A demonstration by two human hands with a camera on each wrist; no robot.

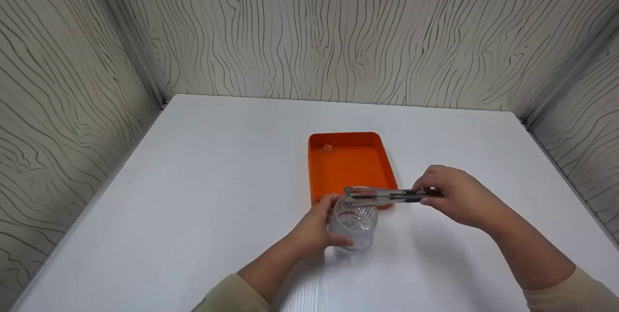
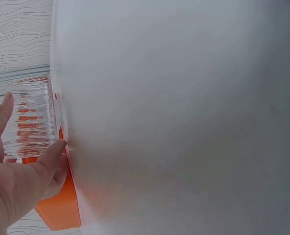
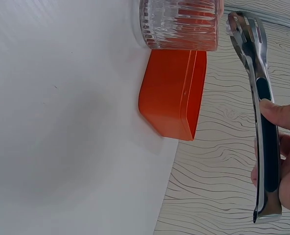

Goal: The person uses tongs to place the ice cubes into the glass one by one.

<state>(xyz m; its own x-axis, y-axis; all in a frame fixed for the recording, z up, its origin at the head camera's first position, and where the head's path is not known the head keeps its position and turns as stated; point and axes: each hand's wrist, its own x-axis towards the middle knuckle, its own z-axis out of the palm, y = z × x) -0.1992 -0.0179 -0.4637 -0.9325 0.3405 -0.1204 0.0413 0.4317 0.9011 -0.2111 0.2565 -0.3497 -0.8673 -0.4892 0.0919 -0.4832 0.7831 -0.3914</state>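
Observation:
A ribbed clear glass (image 1: 357,234) stands on the white table, with several clear pieces seen inside it. My left hand (image 1: 309,229) holds it from the left, thumb on the near side and fingers round the far side. Metal tongs (image 1: 394,196) with dark grips are in my right hand (image 1: 459,198), pinched between thumb and fingers. The heads of the tongs hover over the glass's rim, nearly closed. In the right wrist view a small clear bit shows at the tips of the tongs (image 3: 267,132); whether they grip it, I cannot tell.
Just behind the glass lies a shallow orange tray (image 1: 353,167). One small clear cube (image 1: 328,148) sits in its far left corner. Wood-patterned panels (image 1: 309,36) enclose the white table (image 1: 217,181) at the back and sides.

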